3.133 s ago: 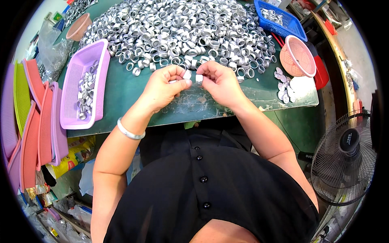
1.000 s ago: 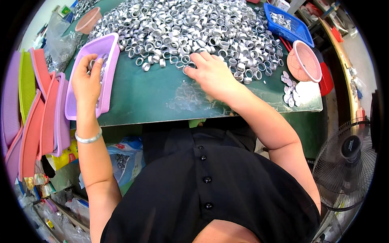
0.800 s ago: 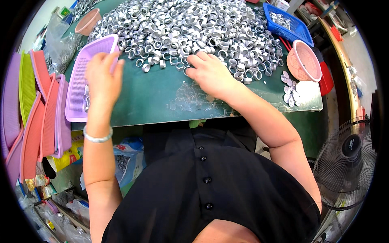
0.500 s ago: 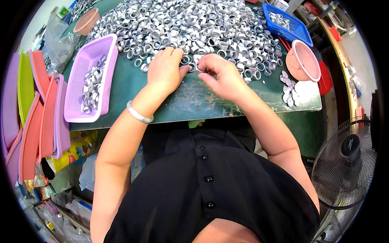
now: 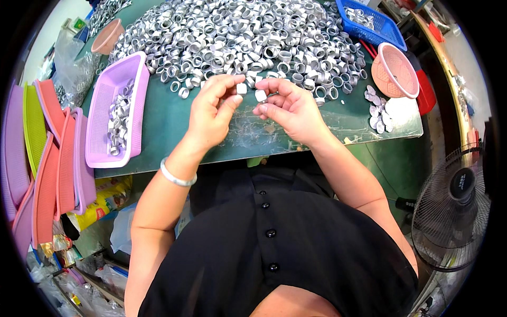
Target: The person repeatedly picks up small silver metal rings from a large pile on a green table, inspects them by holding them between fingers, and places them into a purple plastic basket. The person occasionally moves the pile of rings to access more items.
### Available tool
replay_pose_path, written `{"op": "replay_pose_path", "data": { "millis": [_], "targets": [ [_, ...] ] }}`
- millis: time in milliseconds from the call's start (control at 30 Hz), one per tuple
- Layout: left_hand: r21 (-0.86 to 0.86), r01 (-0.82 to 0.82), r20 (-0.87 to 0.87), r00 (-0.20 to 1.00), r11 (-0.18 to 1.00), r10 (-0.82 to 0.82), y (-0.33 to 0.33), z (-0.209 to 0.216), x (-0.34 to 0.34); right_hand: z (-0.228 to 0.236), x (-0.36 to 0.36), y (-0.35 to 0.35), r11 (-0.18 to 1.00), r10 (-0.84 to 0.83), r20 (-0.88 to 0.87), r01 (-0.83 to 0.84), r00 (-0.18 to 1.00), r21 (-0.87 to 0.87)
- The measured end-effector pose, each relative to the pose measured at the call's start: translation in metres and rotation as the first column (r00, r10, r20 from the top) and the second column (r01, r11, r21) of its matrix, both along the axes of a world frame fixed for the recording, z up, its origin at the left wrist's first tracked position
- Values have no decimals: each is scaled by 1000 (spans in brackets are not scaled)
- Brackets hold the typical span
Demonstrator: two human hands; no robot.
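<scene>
My left hand [image 5: 208, 111] pinches a small silver metal ring [image 5: 241, 89] between thumb and fingers, its flat square face showing. Facing it, my right hand [image 5: 296, 112] is closed on a second silver metal ring [image 5: 260, 95], likewise with a pale flat face. The two pieces are close together but apart. Both hands are over the green table [image 5: 174, 127], at the near edge of a large heap of silver metal rings [image 5: 227, 39]. Part of each held ring is hidden by my fingers.
A purple basket [image 5: 94, 138] with some rings stands left. Stacked baskets [image 5: 47, 179] are beyond it. At right are a pink basket [image 5: 396, 68], a blue basket [image 5: 388, 38], flat metal discs [image 5: 376, 113] and a fan [image 5: 454, 206] beside the table.
Both hands have drawn back slightly from the heap's edge, and a ring now shows plainly in each. The pink basket at right appears to sit differently.
</scene>
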State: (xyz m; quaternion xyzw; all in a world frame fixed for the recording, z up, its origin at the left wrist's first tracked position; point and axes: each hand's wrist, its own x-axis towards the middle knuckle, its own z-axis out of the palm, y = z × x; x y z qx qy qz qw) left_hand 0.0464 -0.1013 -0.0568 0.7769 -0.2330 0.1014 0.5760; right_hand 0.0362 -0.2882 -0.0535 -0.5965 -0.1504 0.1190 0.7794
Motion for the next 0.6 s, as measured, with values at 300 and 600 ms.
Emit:
{"op": "replay_pose_path", "data": {
  "millis": [300,600],
  "targets": [
    [-224,84,-25,996,971,-91,-9,5,-28,3,-13,5,996,-33,211,50,977,-76],
    [-618,21,-395,856,786,-334,-12,15,-37,8,-14,-1,990,81,-102,-67,991,128]
  ]
}}
